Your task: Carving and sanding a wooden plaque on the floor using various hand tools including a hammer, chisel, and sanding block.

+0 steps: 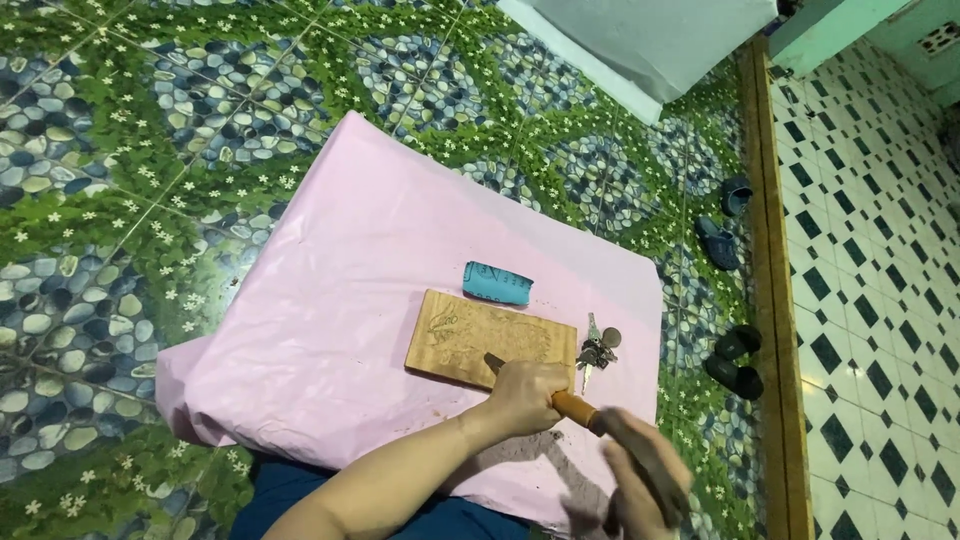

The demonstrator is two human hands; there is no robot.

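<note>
Floor: patterned tiles of pebbles and leaves (120,200) were spread under a pink sheet (350,260).
Board: a carved wooden board (470,340) was laid on the sheet, just ahead of the left fingers.
Left hand (525,395): its fingers were clamped on a wooden-handled chisel (572,403), tip touching the board.
Right hand (645,480): it was blurred; the grip could not be told.
Beyond the fingers: a blue roll (497,283) and a bunch of keys (597,350) were seen.

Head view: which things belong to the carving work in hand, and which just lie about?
In use: wooden board; chisel held in left hand; mallet, blurred, in right hand; pink sheet.
Lying about: blue roll; keys; sandals; blue shoes.
</note>
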